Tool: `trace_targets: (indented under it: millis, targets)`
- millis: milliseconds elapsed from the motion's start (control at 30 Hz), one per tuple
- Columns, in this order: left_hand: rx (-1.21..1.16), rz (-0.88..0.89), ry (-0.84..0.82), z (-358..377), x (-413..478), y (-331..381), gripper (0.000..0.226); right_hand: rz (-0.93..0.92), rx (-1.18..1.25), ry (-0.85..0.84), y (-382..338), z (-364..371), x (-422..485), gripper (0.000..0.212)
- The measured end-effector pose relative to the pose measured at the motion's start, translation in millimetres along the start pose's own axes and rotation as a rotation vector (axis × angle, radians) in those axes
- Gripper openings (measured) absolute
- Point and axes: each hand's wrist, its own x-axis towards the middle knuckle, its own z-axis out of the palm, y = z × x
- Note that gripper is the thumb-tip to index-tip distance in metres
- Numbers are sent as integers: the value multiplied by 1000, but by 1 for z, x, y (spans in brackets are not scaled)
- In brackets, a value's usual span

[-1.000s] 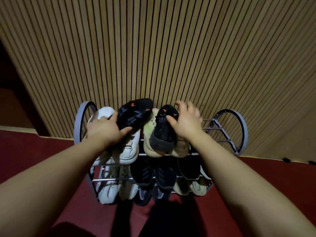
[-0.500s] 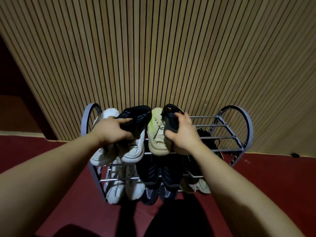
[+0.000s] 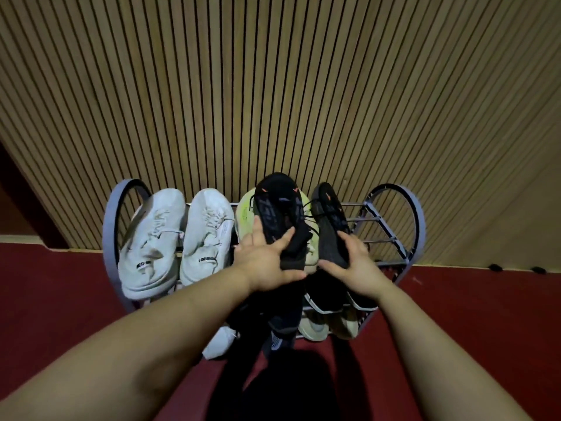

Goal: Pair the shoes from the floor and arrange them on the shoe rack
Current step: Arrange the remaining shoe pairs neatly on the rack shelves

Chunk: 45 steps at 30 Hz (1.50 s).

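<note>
Left black shoe (image 3: 277, 208): held at the top tier of the shoe rack (image 3: 420, 226), toe pointing far, towards the slatted wall (image 3: 273, 86). It lies over a pale green shoe (image 3: 244, 212) on that tier; whether it rests its weight there cannot be told.

Left grip (image 3: 267, 265): pinching the left black shoe, thumb laid across the upper near the heel, fingers curled round its left side.

Right black shoe (image 3: 332, 220): just beside the first, to its right, toe also far, orange marks at the toe of each. Laces run loose between the two.

Right grip (image 3: 358, 265): curled round the heel end of the right black shoe, thumb at the near edge, fingers on its right side.

Top tier, left part: two white shoes (image 3: 154, 238) side by side, toes far, soles on the bars. Bare bars show at the far right of the tier.

Lower tiers, partly hidden by the arms: a dark shoe (image 3: 279, 329) in the middle, beige shoes (image 3: 315, 326) to the right, another white shoe (image 3: 220, 341) at the near left.

The rack stands on a red floor (image 3: 60, 299) against the wall.
</note>
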Motion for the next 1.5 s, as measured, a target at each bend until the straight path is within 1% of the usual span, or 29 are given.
trace_targets:
  millis: [100, 167, 233, 300, 367, 400, 467, 567, 633, 733, 833, 933, 1000, 1100, 1200, 1300, 1367, 1500]
  targets:
    - [-32, 125, 58, 1, 3, -11, 95, -32, -34, 23, 4, -10, 3, 79]
    - [-77, 208, 53, -1, 5, -18, 98, -51, -160, 62, 14, -23, 4, 75]
    - [-78, 251, 26, -2, 6, -20, 98, -39, -287, 116, 29, -39, 8, 70]
    - [-52, 253, 21, -3, 9, -17, 93, 6, -414, 126, 46, -51, 11, 67]
    - [-38, 233, 17, -3, 10, -15, 89, 99, -506, 107, 60, -49, 14, 66]
    - [-28, 223, 16, -2, 11, -15, 88, 154, -509, 120, 64, -44, 14, 65]
    - [-1, 203, 11, -1, 10, -14, 88, 229, -469, 195, 68, -30, 14, 64]
    - [20, 185, 17, -3, 8, -13, 87, 264, -447, 295, 65, -18, 13, 63]
    - [26, 180, 16, -3, 7, -11, 86, 273, -444, 307, 64, -17, 12, 63]
    - [14, 176, 33, -3, 5, -11, 82, 253, -470, 239, 67, -24, 11, 64]
    - [-97, 207, 120, -2, 4, -2, 75, 248, -500, 112, 67, -36, 12, 65]
    - [-285, 258, 210, 2, 0, 30, 70, 250, -513, 63, 65, -40, 12, 66]
    - [-301, 316, 200, 7, -3, 58, 70, 240, -511, 36, 66, -42, 12, 67]
    - [-223, 356, 190, 18, 3, 99, 70, 214, -506, -27, 69, -52, 9, 69]
    - [-41, 344, 228, 32, 22, 126, 72, 192, -505, -29, 72, -54, 6, 68]
    - [118, 279, 262, 42, 48, 127, 76, 175, -470, 6, 77, -51, 8, 67]
    - [186, 265, 262, 41, 62, 122, 78, 169, -435, 28, 81, -50, 9, 67]
    - [190, 395, 217, 40, 70, 124, 77, 142, -408, 86, 86, -46, 9, 65]
